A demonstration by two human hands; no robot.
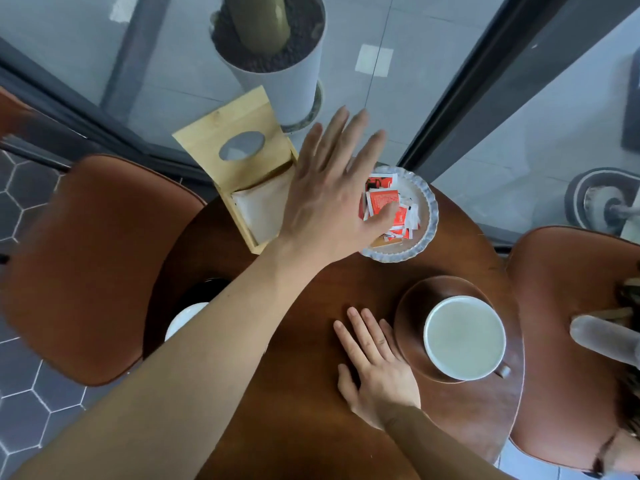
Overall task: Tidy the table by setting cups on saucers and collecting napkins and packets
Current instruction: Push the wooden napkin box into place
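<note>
So the person's left hand (332, 195) is stretched out over the far side of the round dark-brown wooden table (311, 375), fingers spread wide apart and straight, not gripping anything. Its thumb sits right on top of the pile of red-and-white paper packets (388, 206), while the other fingers point past the pile toward the glass. Those packets are heaped in a small white scalloped-rim dish (427, 216) at the table's far edge.

Just left of that hand there's a light bamboo napkin box (228, 133) with an oval cutout in its lid, and a stack of white napkins (259, 209) shows in its open end.

The right hand (377, 368) lies flat, palm down on the tabletop, fingers loosely together, empty. It's just beside a round brown wooden saucer (415, 299), and a white ceramic cup (464, 337) already sits on that saucer; its inside looks pale.

Another white cup (183, 320) peeks out from under the left forearm, mostly hidden.
</note>
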